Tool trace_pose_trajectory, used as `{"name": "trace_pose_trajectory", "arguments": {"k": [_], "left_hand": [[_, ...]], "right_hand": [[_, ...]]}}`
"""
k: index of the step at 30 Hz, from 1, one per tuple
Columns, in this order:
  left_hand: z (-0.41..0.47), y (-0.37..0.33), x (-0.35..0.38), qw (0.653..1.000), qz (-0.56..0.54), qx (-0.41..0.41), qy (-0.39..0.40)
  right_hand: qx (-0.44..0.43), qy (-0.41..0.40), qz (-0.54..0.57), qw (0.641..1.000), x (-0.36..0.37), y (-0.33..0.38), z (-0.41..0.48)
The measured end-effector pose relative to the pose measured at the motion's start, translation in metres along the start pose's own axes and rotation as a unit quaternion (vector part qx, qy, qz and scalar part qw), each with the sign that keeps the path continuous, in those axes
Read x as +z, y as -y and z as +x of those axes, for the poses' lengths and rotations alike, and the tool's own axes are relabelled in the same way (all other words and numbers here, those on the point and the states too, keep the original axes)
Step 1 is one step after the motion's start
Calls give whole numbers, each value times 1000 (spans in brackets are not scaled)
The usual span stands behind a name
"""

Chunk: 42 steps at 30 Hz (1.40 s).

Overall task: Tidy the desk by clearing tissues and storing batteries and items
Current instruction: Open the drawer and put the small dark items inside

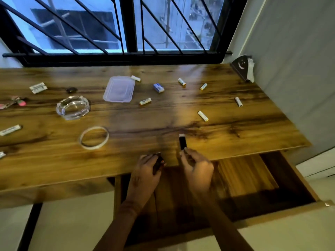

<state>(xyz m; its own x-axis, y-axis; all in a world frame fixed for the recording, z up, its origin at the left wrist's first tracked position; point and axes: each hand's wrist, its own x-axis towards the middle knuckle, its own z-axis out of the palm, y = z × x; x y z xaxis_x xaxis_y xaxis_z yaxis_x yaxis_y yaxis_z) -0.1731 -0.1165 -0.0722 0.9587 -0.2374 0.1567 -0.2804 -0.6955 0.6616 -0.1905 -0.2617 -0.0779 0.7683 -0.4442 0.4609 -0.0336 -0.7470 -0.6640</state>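
A: Item one, our right hand (196,171). Fingertips pinch the lower end of a small black stick with a pale cap (182,141), held upright over the desk's near edge. We judge it is poised above the open drawer (250,175) for stowing.

B: Item two, our left hand (147,171). Curled around a small dark object (158,161); what it is, we cannot tell. Also over the drawer mouth, likely for the same reason.

A: Item three, the drawer. Pulled out below the desk (235,134), its wooden floor bare where visible; both forearms cross it.

B: Item four, batteries, loose on the desktop. One nearest our right hand (203,116), one by the right edge (238,101), two toward the window (182,82) (203,86), one mid-desk (145,101), one behind the container (136,78).

A: Item five, clear lidded container (119,89), shut, a probable home for batteries.

B: Item six, sundries: blue-and-white packet (158,87), tape ring (94,137), glass ashtray (72,107), white items at far left, too blurred to name.

A: Item seven, tissue holder (242,68) in the far right corner, tissues tucked behind it.

B: Obstructions: none between hands and drawer. Batteries lie well apart, so we expect several reaches.
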Motion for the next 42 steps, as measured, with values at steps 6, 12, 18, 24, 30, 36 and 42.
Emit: {"name": "trace_pose_trajectory", "arguments": {"k": [6, 12, 18, 24, 30, 36, 42], "left_hand": [[-61, 8, -7, 996, -1, -73, 44], [-67, 27, 0, 985, 43, -132, 101], [-60, 29, 17, 980, 63, -116, 152], [-59, 46, 35, 975, 105, -78, 181], [-54, 47, 41, 974, 126, -57, 180], [-56, 40, 30, 973, 122, -93, 173], [-93, 12, 7, 986, 83, -112, 89]], "right_hand": [[76, 198, 30, 977, -30, 13, -86], [123, 341, -60, 930, -15, 8, -91], [86, 367, -129, 917, 11, 4, -79], [66, 405, -182, 894, 23, -1, -75], [55, 422, -202, 882, 28, -3, -76], [79, 388, -166, 903, 14, -1, -74], [41, 343, -96, 934, -29, -1, -93]]}}
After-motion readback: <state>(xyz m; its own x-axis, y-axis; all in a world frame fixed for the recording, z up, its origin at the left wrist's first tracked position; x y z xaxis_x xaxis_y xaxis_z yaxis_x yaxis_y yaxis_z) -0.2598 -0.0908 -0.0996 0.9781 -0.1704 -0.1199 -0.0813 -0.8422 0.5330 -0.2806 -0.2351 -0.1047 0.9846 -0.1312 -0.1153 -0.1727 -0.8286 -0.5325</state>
